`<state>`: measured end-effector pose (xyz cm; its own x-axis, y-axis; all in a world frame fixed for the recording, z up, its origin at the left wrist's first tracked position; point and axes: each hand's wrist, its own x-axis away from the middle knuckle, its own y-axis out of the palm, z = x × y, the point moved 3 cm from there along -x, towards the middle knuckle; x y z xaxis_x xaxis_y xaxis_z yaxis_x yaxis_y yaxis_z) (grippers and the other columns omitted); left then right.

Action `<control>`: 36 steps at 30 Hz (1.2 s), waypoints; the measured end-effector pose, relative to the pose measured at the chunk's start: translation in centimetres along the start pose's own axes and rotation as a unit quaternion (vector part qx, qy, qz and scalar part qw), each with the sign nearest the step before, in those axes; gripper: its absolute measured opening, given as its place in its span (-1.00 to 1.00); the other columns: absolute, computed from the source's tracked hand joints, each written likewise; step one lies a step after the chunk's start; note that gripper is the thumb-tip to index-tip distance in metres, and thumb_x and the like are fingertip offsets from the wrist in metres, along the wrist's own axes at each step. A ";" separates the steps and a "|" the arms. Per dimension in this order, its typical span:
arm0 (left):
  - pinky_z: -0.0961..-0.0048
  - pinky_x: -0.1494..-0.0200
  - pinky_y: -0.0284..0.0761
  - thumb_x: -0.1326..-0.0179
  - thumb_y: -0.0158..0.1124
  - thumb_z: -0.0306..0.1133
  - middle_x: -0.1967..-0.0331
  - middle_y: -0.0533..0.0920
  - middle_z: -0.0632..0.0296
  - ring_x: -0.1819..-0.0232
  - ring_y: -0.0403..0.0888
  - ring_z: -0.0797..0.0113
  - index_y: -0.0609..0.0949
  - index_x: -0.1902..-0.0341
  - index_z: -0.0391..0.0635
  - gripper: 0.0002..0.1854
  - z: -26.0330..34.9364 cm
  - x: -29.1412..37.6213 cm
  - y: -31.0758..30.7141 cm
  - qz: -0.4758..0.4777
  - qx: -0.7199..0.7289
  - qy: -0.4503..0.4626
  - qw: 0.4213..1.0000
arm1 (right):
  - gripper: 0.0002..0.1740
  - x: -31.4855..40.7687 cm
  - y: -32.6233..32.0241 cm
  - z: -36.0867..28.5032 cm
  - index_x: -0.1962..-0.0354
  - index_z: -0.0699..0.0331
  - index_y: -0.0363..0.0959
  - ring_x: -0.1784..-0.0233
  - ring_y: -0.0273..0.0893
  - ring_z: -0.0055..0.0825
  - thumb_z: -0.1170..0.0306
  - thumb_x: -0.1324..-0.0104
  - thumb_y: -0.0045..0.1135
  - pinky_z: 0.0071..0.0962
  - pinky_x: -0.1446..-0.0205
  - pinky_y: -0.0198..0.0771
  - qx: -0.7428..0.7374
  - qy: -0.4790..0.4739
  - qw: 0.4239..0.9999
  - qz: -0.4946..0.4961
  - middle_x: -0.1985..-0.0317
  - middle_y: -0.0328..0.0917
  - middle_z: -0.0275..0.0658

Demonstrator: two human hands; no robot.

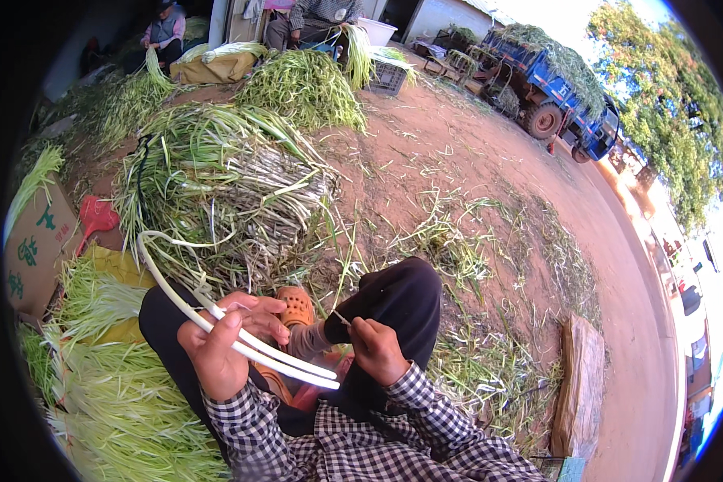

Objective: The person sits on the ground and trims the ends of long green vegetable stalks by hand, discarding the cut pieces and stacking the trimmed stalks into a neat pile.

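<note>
My left hand point(217, 364) holds two long, pale vegetable stalks point(304, 364) between thumb and fingers. Their smooth white ends point right across my lap, while the greener ends bend back over a heap. In my right hand point(378, 352), a short thin tan piece point(341, 316) is pinched between thumb and forefinger; whether it is a plant strip or a tool, I cannot tell. The hands are apart, above my dark-trousered knees. Just ahead lies the large heap of green leafy stalks point(217, 175) with whitish stems. An orange perforated clog point(295, 306) shows between my hands.
Pale yellow-green stalks point(126, 397) lie in bundles at my left, near a cardboard box point(45, 247) bearing writing. A wooden block point(580, 385) lies right, beyond scattered leaf scraps point(452, 241). Two seated people handle stalks at the back. A loaded blue truck point(554, 84) stands far right.
</note>
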<state>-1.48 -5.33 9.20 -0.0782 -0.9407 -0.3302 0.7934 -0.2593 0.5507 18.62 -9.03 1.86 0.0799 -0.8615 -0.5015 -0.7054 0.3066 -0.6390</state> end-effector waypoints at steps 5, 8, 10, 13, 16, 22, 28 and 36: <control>0.30 0.56 0.51 -0.06 -0.05 -0.42 0.45 0.52 -0.24 0.61 0.53 0.12 0.45 0.30 -0.44 -0.73 -0.1 -1.4 0.0 -0.014 0.043 -0.011 0.999 | -0.84 1.3 2.7 -1.6 0.46 0.39 0.20 0.56 0.28 -0.10 0.59 0.07 -0.06 -0.24 0.52 0.20 -0.025 0.010 0.994 -0.107 0.63 0.24 -0.08; 0.31 0.57 0.50 -0.04 -0.04 -0.43 0.46 0.52 -0.24 0.63 0.53 0.12 0.44 0.32 -0.48 -0.73 -1.1 -2.1 1.1 -0.033 0.050 -0.029 0.998 | -0.82 1.7 3.3 -1.9 0.44 0.38 0.21 0.53 0.30 -0.06 0.60 0.09 -0.07 -0.22 0.50 0.20 -0.017 0.028 0.994 -0.101 0.60 0.27 -0.05; 0.32 0.59 0.50 -0.04 -0.03 -0.43 0.46 0.52 -0.25 0.63 0.53 0.13 0.45 0.33 -0.50 -0.72 -1.6 -2.4 1.3 -0.035 0.066 -0.046 0.996 | -0.80 2.0 3.4 -1.8 0.43 0.37 0.22 0.53 0.30 -0.07 0.61 0.11 -0.06 -0.25 0.52 0.19 -0.023 0.048 0.993 -0.109 0.60 0.26 -0.05; 0.32 0.59 0.50 -0.03 -0.03 -0.44 0.47 0.53 -0.25 0.64 0.53 0.13 0.45 0.35 -0.50 -0.73 -2.5 -2.4 1.0 -0.022 0.075 -0.065 0.995 | -0.78 2.5 3.3 -1.8 0.42 0.36 0.25 0.55 0.30 -0.11 0.62 0.12 -0.04 -0.31 0.55 0.19 -0.022 0.057 0.993 -0.096 0.59 0.25 -0.06; 0.31 0.59 0.50 -0.05 -0.05 -0.42 0.48 0.53 -0.24 0.65 0.53 0.11 0.47 0.33 -0.44 -0.74 -3.3 -2.7 1.4 -0.049 0.053 -0.080 0.994 | -0.85 3.4 2.5 -1.0 0.48 0.35 0.24 0.56 0.28 -0.11 0.64 0.10 -0.07 -0.31 0.56 0.17 0.002 0.090 0.994 -0.057 0.60 0.24 -0.06; 0.27 0.57 0.52 -0.05 -0.05 -0.44 0.48 0.52 -0.27 0.61 0.54 0.05 0.47 0.32 -0.42 -0.76 -4.6 -2.5 2.2 -0.089 0.064 -0.113 0.988 | -0.85 9.8 0.4 1.5 0.45 0.33 0.27 0.58 0.32 -0.18 0.56 0.02 0.04 -0.34 0.54 0.23 0.093 0.197 0.975 0.050 0.65 0.30 -0.09; 0.24 0.57 0.50 -0.08 -0.08 -0.47 0.46 0.50 -0.31 0.63 0.53 0.07 0.44 0.26 -0.46 -0.74 -1.1 -2.0 1.4 -0.106 0.143 -0.080 0.981 | -0.80 11.0 -2.7 2.6 0.55 0.31 0.21 0.67 0.28 -0.28 0.53 0.05 0.12 -0.42 0.60 0.15 0.144 0.212 0.967 0.011 0.70 0.26 -0.16; 0.31 0.74 0.47 -0.16 -0.32 -0.36 0.48 0.48 -0.30 0.78 0.46 0.19 0.31 0.14 -0.52 -0.60 11.0 -6.5 1.5 -0.255 0.097 0.139 0.952 | -0.85 -1.6 -6.8 0.1 0.45 0.35 0.26 0.62 0.26 -0.10 0.65 0.04 -0.03 -0.29 0.60 0.14 0.158 0.045 0.982 0.090 0.66 0.24 -0.08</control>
<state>-6.43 -2.01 20.56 -0.2391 -0.5937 -0.7683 0.5663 -0.7280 0.3864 23.37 -9.68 6.99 -0.0987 -0.8097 -0.5784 -0.4479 0.5552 -0.7008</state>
